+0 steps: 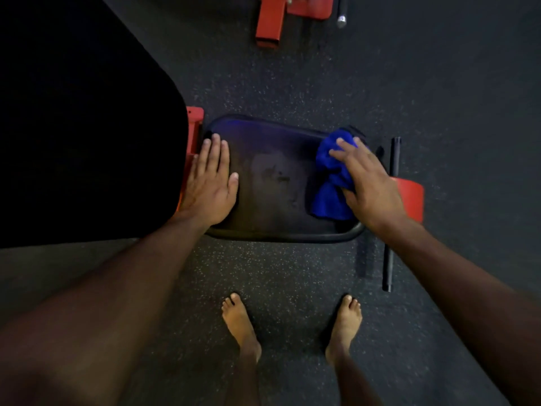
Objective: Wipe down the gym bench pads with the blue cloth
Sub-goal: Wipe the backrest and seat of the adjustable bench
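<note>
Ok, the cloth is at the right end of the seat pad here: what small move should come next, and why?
Probably sweep the blue cloth leftward across the seat pad toward its middle. The right hand holds the cloth bunched at the pad's right end, smudges still show in the centre, and the left hand rests flat on the left end, bracing.

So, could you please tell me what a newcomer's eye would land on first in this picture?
The bright blue cloth stands out most, bunched under the right hand at the right end of the small black padded seat. The left hand lies flat on the seat's left end, beside the large black back pad. Smudges mark the seat's middle, and two bare feet stand on the speckled dark floor below.
</note>
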The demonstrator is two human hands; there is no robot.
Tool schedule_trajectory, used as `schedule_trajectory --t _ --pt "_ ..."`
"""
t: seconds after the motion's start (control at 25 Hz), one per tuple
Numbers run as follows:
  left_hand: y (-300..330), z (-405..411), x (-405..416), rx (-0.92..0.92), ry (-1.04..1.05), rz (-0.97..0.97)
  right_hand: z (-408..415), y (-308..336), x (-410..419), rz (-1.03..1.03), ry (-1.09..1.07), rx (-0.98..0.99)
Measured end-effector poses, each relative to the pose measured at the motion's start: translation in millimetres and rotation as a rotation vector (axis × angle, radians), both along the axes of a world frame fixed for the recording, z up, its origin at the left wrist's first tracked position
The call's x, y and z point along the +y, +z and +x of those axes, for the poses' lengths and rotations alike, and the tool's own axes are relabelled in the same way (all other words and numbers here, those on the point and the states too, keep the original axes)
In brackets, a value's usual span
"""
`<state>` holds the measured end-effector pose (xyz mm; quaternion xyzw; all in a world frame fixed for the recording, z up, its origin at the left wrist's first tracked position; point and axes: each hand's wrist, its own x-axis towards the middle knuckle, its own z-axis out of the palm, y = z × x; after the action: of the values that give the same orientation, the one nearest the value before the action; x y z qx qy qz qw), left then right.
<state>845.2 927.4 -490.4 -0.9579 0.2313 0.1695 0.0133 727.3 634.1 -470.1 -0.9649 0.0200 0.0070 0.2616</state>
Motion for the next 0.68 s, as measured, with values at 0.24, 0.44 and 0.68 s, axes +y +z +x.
schedule_trajectory --t 0.24,0.44,0.68 --pt "182.0 18.9 38.0 -0.424 -0.539 0.535 0.0 -16.1 7.9 -0.126 -0.124 0.041" --pt "201.8 14.9 45.9 -0.328 -0.583 0.881 57.4 -20.8 118.6 -0.201 -0.021 0.073" --pt "191.6 18.3 46.1 -0.328 -0.581 0.933 -47.4 -22.5 91.4 -0.215 0.198 0.129"
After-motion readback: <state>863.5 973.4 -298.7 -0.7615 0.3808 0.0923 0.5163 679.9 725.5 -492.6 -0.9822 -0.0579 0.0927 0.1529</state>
